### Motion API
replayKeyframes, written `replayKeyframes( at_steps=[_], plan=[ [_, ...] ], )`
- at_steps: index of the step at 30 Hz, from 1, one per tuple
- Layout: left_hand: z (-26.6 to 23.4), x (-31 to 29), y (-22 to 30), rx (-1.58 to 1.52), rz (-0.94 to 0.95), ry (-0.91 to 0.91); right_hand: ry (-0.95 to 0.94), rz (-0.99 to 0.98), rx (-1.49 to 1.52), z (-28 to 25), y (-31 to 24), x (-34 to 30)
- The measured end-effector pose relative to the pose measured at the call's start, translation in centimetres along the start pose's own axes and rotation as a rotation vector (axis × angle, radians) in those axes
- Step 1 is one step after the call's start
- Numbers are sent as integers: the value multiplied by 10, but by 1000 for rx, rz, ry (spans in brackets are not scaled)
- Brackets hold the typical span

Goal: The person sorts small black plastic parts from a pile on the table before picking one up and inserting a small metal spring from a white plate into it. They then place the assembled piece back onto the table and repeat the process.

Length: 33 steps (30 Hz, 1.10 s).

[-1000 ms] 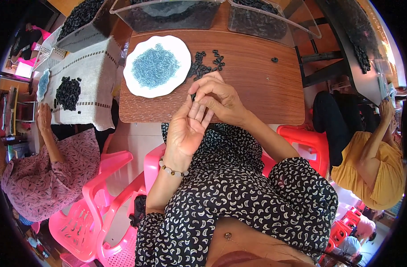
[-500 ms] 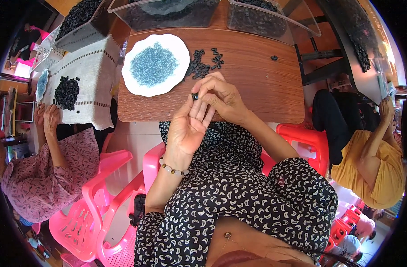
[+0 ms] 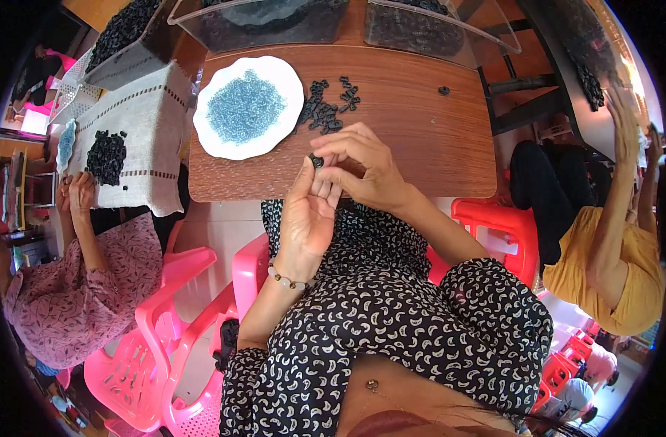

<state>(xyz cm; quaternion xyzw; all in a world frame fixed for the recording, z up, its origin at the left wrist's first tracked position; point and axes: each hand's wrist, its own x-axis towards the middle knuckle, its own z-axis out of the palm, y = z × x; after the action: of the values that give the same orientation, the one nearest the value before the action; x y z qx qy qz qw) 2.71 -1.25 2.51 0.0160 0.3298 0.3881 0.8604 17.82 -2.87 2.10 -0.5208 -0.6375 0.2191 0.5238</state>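
Above the table's near edge, my left hand (image 3: pixel 307 218) is palm up and pinches a small black plastic part (image 3: pixel 316 160) between thumb and fingertips. My right hand (image 3: pixel 368 166) comes in from the right with bent fingers, its index fingertip against the same part and its thumb close below. A scalloped white plate (image 3: pixel 295 95) holds a heap of tiny translucent blue-grey pieces (image 3: pixel 247 105). Beside the plate lies a loose pile of similar black parts (image 3: pixel 324 113) on the brown wooden table (image 3: pixel 413 138).
Clear plastic bins (image 3: pixel 413 40) with black parts stand along the table's far edge. A single black part (image 3: pixel 443 91) lies far right. At left, a person in a patterned pink top (image 3: pixel 85 291) works at a cloth-covered table (image 3: pixel 154 124); another in yellow (image 3: pixel 602 269) sits at right.
The black part has turned a little in my fingers, and my right thumb has moved apart from its fingertips. The person at right has raised their arms.
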Motion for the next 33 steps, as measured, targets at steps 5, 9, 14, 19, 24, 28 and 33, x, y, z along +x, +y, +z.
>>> replayKeyframes(
  at_steps=[5, 9, 14, 19, 24, 28, 33],
  plan=[
    [-11, -2, -1, 142, -60, -87, -50, -135, -104, -17, 2, -4],
    [-24, -5, 2, 385, -8, -270, -128, -146, -74, -34, -2, -8],
    [-38, -1, 11, 425, -121, -397, -160, -182, -59, -36, -11, -10],
    [-43, 2, 14, 397, -169, -410, -143, -216, -57, -34, -8, -9],
    [-30, 4, 18, 470, -160, -389, -17, 17, -251, -49, 16, 15],
    [-27, 8, 18, 410, -128, -367, 30, 47, -521, -68, 63, 40],
    [-24, 3, 18, 460, -60, -291, 1, 29, -646, -60, 75, 42]
  ],
)
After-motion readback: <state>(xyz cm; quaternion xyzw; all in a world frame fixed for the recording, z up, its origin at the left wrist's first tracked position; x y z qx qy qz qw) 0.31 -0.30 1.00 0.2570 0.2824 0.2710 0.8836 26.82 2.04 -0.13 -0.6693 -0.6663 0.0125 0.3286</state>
